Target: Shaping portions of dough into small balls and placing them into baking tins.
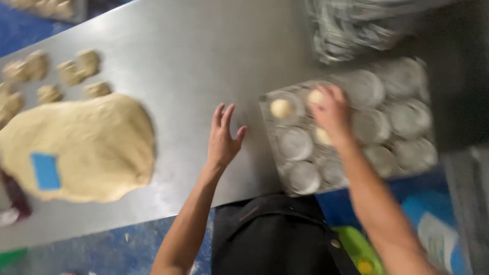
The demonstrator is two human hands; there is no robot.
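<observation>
A right hand (pixel 332 113) presses a dough ball (pixel 316 97) into a muffin tray (pixel 425 109), fingers curled around it; the left hand (pixel 223 136) hovers open and empty over the steel table (pixel 204 56), just left of the tray.

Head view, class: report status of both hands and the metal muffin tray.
Left hand open, empty, above steel table. Right hand placing dough ball in metal muffin tray. Nothing in the way.

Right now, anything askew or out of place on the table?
One thing: the muffin tray sits skewed and its near corner hangs over the steel table edge. The right hand is on it, holding a dough ball; the left hand hovers open.
</observation>
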